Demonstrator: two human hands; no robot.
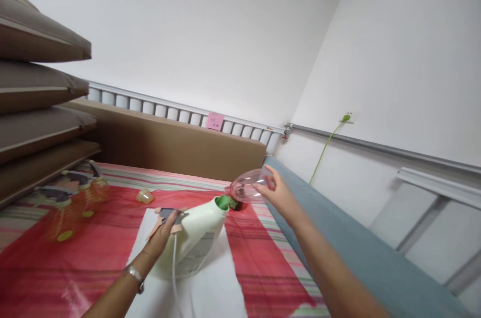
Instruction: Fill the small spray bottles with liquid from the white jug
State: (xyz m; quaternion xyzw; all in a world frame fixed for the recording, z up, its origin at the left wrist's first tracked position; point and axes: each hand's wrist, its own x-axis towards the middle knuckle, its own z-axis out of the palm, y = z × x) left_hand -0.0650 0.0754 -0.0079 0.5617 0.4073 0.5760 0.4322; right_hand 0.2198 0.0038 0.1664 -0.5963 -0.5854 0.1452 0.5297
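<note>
A large pale green jug (195, 238) with a green spout is tipped on its side over a white sheet (210, 293). My left hand (163, 233) grips the jug by its handle side, fingers closed on it. My right hand (272, 190) holds a clear plastic bottle (248, 184) by its body. The bottle's mouth meets the jug's green spout (225, 202).
A red and striped cloth (82, 258) covers the surface. On it lie a small yellowish cap (145, 196) and a clear bottle with yellow spots (71, 205). Brown cushions (37, 107) are stacked at left. A cardboard panel (169, 145) stands behind, a blue-grey pad (356, 253) at right.
</note>
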